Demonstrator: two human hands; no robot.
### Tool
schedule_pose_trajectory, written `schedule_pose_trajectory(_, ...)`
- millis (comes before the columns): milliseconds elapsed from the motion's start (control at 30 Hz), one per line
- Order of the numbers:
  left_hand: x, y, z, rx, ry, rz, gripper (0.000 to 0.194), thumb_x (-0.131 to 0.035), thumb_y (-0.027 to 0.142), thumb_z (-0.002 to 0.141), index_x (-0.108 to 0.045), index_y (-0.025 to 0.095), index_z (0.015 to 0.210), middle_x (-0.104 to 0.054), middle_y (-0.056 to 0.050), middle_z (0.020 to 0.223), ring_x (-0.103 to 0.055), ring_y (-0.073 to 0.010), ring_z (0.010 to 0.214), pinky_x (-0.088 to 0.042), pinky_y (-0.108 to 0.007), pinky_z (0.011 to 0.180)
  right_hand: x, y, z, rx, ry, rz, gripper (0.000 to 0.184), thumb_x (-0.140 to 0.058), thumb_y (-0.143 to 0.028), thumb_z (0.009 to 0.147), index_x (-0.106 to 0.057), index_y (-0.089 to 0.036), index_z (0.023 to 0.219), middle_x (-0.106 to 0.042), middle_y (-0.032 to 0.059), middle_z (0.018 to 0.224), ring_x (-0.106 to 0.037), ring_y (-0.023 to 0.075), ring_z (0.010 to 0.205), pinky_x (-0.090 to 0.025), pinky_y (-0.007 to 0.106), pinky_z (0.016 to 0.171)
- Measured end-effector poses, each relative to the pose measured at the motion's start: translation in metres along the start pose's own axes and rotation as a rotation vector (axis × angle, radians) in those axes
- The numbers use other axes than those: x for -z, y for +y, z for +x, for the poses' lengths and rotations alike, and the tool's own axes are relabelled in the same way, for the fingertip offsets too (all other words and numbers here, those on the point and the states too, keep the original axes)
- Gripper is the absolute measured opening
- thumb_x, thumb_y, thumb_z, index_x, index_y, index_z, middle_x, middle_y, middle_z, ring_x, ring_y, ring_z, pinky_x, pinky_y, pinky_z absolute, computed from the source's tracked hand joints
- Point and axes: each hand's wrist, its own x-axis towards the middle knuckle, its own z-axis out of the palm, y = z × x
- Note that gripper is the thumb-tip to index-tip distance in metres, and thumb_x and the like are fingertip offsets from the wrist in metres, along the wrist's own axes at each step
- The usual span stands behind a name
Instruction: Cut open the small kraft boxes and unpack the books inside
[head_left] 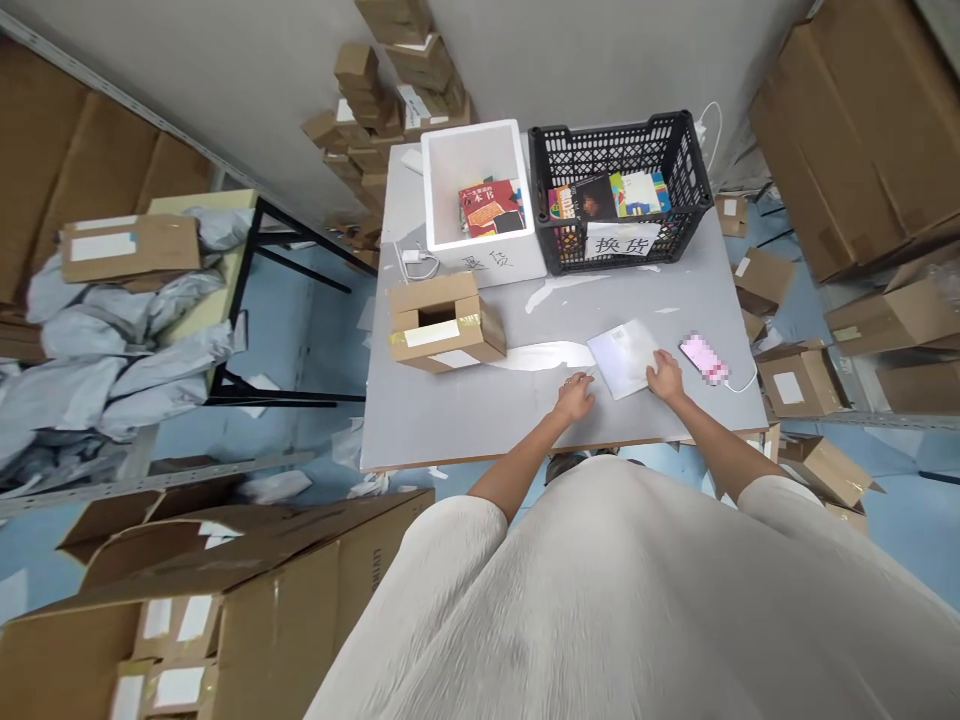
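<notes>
A thin pale book (621, 360), seemingly with a small barcode near its top, lies slightly turned on the grey table (435, 425). My right hand (665, 377) pinches its lower right edge, thumb and fingers closed on it. Just left of the book, my left hand (575, 396) rests over the table with its fingers apart and nothing in them. Further left is a small brown cardboard box (448, 330) with tape and white labels, its top flaps open. To the right of my right hand lies a pink phone (703, 358) on a white cable.
Behind stand a white foam box (484, 250) and a black plastic crate (667, 225), both holding books. Stacked cartons (367, 110) lean by the wall. A side table (244, 200) carries grey parcels (172, 370). Open boxes (802, 385) crowd the floor at right.
</notes>
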Motion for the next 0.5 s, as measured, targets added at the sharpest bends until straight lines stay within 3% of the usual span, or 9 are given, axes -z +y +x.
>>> schedule_pose_trajectory(133, -0.005, 0.017, 0.011, -0.048, -0.012, 0.008, 0.057, -0.061, 0.025, 0.098, -0.061, 0.024, 0.155, -0.051, -0.015, 0.170, -0.053, -0.0364, 0.153, -0.047, -0.055, 0.127, 0.028, 0.022, -0.009, -0.173, 0.133, -0.026, 0.069, -0.051, -0.037, 0.102, -0.045, -0.018, 0.168, -0.034, 0.0212, 0.178, -0.036, 0.0451, 0.157, -0.033, 0.063, 0.128)
schedule_pose_trajectory(267, -0.015, 0.033, 0.022, -0.092, -0.036, 0.035, 0.056, -0.060, 0.025, 0.100, -0.061, 0.023, 0.155, -0.050, -0.015, 0.171, -0.050, -0.0354, 0.156, -0.045, -0.054, 0.128, 0.037, 0.016, -0.029, 0.025, 0.229, -0.048, 0.060, -0.046, -0.030, 0.104, -0.053, -0.017, 0.162, -0.042, 0.0217, 0.169, -0.038, 0.0433, 0.153, -0.033, 0.061, 0.127)
schedule_pose_trajectory(367, -0.025, 0.041, 0.028, -0.108, -0.055, 0.038, 0.054, -0.060, 0.025, 0.101, -0.061, 0.022, 0.155, -0.050, -0.015, 0.171, -0.050, -0.0338, 0.158, -0.044, -0.054, 0.130, 0.029, 0.006, -0.034, 0.167, 0.134, -0.040, 0.054, -0.044, -0.027, 0.104, -0.061, -0.019, 0.155, -0.053, 0.0203, 0.157, -0.046, 0.0413, 0.145, -0.036, 0.059, 0.125)
schedule_pose_trajectory(500, -0.036, 0.045, 0.032, -0.092, -0.077, 0.039, 0.053, -0.061, 0.025, 0.102, -0.061, 0.022, 0.155, -0.050, -0.014, 0.173, -0.049, -0.0319, 0.160, -0.044, -0.052, 0.131, 0.005, 0.003, -0.021, 0.113, -0.083, -0.016, 0.057, -0.052, -0.028, 0.101, -0.062, -0.018, 0.156, -0.057, 0.0206, 0.157, -0.051, 0.0418, 0.141, -0.042, 0.056, 0.123)
